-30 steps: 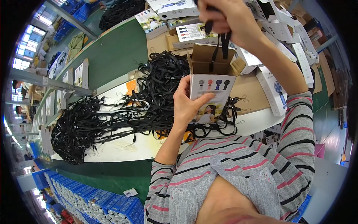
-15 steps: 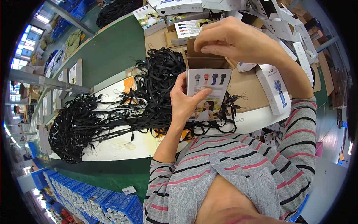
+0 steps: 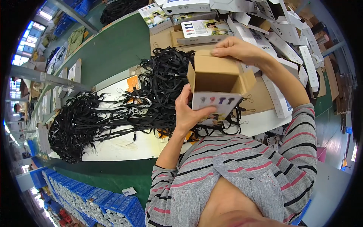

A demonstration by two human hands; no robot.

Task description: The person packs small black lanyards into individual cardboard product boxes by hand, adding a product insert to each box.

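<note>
An open cardboard box (image 3: 215, 101), white and printed outside with small pictures of handheld fans, is tilted so that its brown inside faces up. My left hand (image 3: 190, 113) grips its lower left side, thumb across the printed front. The fingers of my right hand (image 3: 231, 50) pinch the upper edge of the raised flap (image 3: 211, 63). Side flaps stand out left and right of the mouth; no contents show in the part I can see. Just left of the box lies a heap of black lanyards (image 3: 166, 75) with thin cord loops.
More lanyards form a second pile (image 3: 70, 128) at the left of the white table surface (image 3: 117, 149). White fan boxes (image 3: 206, 30) and flattened or open cartons (image 3: 283, 32) crowd the far right. Blue crates (image 3: 117, 204) filled with white items line the lower left.
The box has tipped so its open mouth shows more. My right hand has come down from above the mouth to the flap's edge, and the flap now stands raised.
</note>
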